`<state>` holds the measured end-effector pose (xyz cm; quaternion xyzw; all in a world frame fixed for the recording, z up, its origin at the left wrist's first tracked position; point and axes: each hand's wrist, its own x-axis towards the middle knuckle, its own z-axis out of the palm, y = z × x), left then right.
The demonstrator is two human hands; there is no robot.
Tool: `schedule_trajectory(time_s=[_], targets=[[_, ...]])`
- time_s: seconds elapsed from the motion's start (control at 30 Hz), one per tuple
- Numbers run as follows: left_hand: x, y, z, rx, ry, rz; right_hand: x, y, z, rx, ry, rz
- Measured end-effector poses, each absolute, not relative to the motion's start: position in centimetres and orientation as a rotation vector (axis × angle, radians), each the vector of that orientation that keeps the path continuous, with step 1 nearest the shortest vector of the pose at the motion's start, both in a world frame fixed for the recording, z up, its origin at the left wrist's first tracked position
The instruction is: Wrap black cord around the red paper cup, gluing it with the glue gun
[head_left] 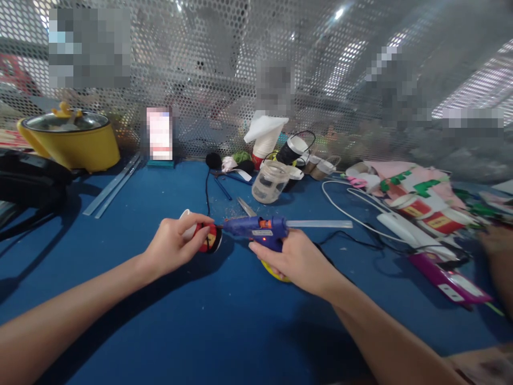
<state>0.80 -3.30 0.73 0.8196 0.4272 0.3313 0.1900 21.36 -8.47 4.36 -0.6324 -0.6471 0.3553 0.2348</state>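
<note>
"One blue tabletop (192, 331) carries these things?"

"Yes, and a yellow pot (86, 148) stands far left on it. Next in size comes a blue glue gun (242, 226), the fingers of the right hand (298, 262) curled around its handle."

"Then?"

"A clear plastic jar (269, 184) beyond the gun, then a red-and-white cup (211, 240), tilted, pinched between thumb and fingers of the left hand (176, 240), just left of the gun's nozzle (225, 226)."

"Touching?"

"Can't tell; the nozzle is right beside the cup's dark-banded end. Smallest: a black yarn ball (214, 160) farther back, its strand (207, 192) trailing toward the cup."
</note>
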Motion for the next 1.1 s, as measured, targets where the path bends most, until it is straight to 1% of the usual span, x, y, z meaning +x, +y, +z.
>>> schedule_trajectory(time_s=[0.5,0.7,0.97,1.1], targets=[[0.67,-3.55,0.64,2.531,0.96,1.003,21.51,-8.19,3.98,-1.727,-1.744,0.988],[0.54,-3.5,0.62,2.529,0.952,1.003,21.32,-8.37,4.06,-1.677,-1.735,0.979],[0.54,-3.23,0.47,2.355,1.135,0.989,21.27,-8.88,4.4,-1.661,-1.796,0.892],[0.7,-3.15,0.77,2.277,1.234,1.029,21.28,-9.0,4.6,-1.675,-1.798,0.937]])
